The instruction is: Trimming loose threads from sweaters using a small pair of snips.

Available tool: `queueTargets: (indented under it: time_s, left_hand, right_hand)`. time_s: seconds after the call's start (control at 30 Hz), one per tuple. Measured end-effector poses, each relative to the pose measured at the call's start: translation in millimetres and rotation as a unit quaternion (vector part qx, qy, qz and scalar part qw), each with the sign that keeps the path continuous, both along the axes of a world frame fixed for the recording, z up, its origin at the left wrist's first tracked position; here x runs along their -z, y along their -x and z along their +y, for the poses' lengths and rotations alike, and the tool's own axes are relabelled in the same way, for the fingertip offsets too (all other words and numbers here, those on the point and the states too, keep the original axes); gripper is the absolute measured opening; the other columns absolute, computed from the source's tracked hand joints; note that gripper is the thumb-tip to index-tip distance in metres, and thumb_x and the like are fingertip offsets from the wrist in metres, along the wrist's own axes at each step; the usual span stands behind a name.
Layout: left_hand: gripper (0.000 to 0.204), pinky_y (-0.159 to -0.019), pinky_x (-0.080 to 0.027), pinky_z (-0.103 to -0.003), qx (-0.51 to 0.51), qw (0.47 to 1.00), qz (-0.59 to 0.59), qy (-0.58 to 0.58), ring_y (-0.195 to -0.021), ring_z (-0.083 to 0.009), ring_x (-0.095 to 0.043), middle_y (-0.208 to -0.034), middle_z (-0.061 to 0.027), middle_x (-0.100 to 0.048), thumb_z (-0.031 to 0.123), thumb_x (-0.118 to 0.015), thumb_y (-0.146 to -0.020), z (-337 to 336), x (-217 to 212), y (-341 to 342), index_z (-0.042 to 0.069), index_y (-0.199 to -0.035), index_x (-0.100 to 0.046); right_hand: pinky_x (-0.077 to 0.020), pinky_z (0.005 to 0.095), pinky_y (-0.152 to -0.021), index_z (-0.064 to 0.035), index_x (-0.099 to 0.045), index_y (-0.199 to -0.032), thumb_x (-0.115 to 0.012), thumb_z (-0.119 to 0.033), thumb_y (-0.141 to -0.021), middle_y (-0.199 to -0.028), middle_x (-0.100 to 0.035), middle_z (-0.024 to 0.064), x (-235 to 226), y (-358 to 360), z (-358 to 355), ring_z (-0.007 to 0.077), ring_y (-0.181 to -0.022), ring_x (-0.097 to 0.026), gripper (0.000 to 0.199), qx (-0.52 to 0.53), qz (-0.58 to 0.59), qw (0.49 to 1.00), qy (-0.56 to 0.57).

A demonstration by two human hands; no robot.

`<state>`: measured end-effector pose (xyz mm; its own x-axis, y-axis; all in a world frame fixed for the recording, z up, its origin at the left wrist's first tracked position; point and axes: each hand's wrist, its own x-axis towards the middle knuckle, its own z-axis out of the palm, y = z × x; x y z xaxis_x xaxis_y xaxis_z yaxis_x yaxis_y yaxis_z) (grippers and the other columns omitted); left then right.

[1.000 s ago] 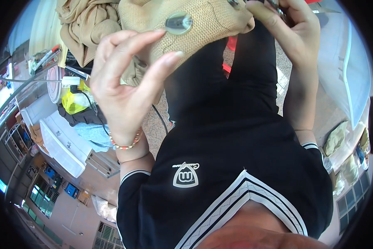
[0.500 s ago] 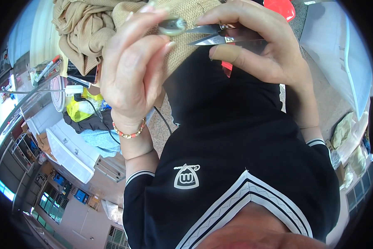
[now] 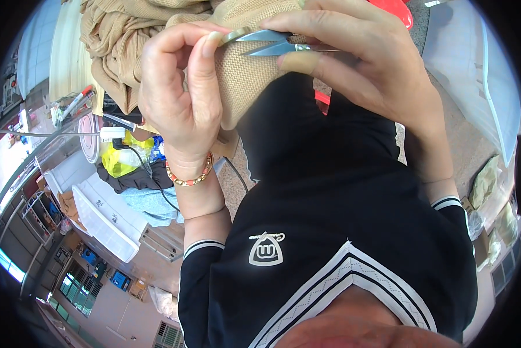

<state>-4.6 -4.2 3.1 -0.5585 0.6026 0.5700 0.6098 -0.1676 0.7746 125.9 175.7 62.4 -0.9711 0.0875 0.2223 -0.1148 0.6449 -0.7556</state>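
My left hand (image 3: 176, 87) pinches a greenish-brown round button (image 3: 235, 36) between thumb and fingertips, turned nearly edge-on. In my right hand (image 3: 368, 64) is a pair of small thread snips (image 3: 272, 49), gripped between fingers and a thumb wrapped in a tan bandage. The snips' blades stand apart, pointing left, with the upper tip close to the button; whether it touches, I cannot tell. Below and behind the blades hangs tan knitted fabric (image 3: 246, 81). Any thread at the button is too fine to see.
More tan knitwear (image 3: 115, 52) is heaped at the far left. Beside it are a white plug adapter (image 3: 111, 134) with a black cable, a yellow plastic bag (image 3: 118, 159) and a white bin (image 3: 107, 217). A translucent plastic sheet or bin (image 3: 475, 75) stands at right.
My left hand has turned, tilting the button from face-on to nearly edge-on. My right hand and the snips have shifted slightly left, and more of the fabric shows.
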Motion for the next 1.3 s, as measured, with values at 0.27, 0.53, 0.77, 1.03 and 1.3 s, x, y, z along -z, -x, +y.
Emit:
queueTargets:
  time_s: [0.27,0.53,0.77,1.03,1.3]
  left_hand:
    - [0.008,-0.069,-0.05,-0.021,-0.045,0.999,0.015,0.019,-0.077,-0.0095,-0.062,-0.09,-0.008,-0.066,-0.002,-0.06,-0.093,-1.7,-2.0,-0.2,-0.003,-0.101,-0.057]
    - [0.009,-0.064,-0.047,-0.019,-0.061,0.997,0.027,0.027,-0.071,-0.0063,-0.058,-0.085,-0.0037,-0.063,0.0,-0.062,-0.093,-0.2,-0.9,2.7,-0.002,-0.101,-0.059]
    - [0.007,-0.063,-0.045,-0.016,-0.031,0.998,-0.051,0.012,-0.069,-0.0041,-0.056,-0.083,-0.0024,-0.063,0.001,-0.06,-0.094,2.7,-3.8,4.6,-0.002,-0.101,-0.059]
    - [0.012,-0.078,-0.048,-0.019,-0.028,0.995,-0.067,0.064,-0.082,-0.0078,-0.061,-0.093,-0.0069,-0.066,0.005,-0.057,-0.097,-3.1,-3.6,6.9,-0.004,-0.107,-0.056]
    - [0.006,-0.063,-0.045,-0.017,-0.027,0.997,-0.07,0.011,-0.069,-0.0037,-0.055,-0.081,-0.0011,-0.062,0.002,-0.061,-0.094,8.4,-4.7,9.1,-0.002,-0.098,-0.06]
  right_hand:
    - [-0.0493,0.0346,-0.06,-0.0056,-0.066,-0.108,-0.071,-0.01,-0.077,-0.082,-0.057,0.0088,0.7,9.3,-3.2,0.0272,-0.071,-0.061,0.032,-0.014,0.032,0.998,-0.05]
    - [-0.0482,0.0333,-0.058,-0.0104,-0.067,-0.111,-0.07,-0.008,-0.075,-0.08,-0.057,0.0066,39.8,40.3,-1.6,0.0261,-0.071,-0.061,0.036,-0.031,0.4,0.912,-0.088]
    - [-0.0478,0.0313,-0.057,-0.0126,-0.068,-0.111,-0.073,-0.009,-0.073,-0.077,-0.055,0.0029,-10.7,12.2,-1.2,0.0223,-0.067,-0.059,0.038,0.012,0.04,0.989,-0.139]
    - [-0.0449,0.0309,-0.056,-0.0108,-0.069,-0.109,-0.074,-0.012,-0.074,-0.077,-0.054,0.0013,56.7,57.2,11.1,0.019,-0.067,-0.058,0.035,-0.029,0.48,0.87,-0.109]
    - [-0.043,0.0318,-0.058,-0.011,-0.069,-0.104,-0.073,-0.012,-0.074,-0.076,-0.051,0.0008,0.5,20.5,5.4,0.019,-0.067,-0.056,0.031,-0.003,0.141,0.975,-0.174]
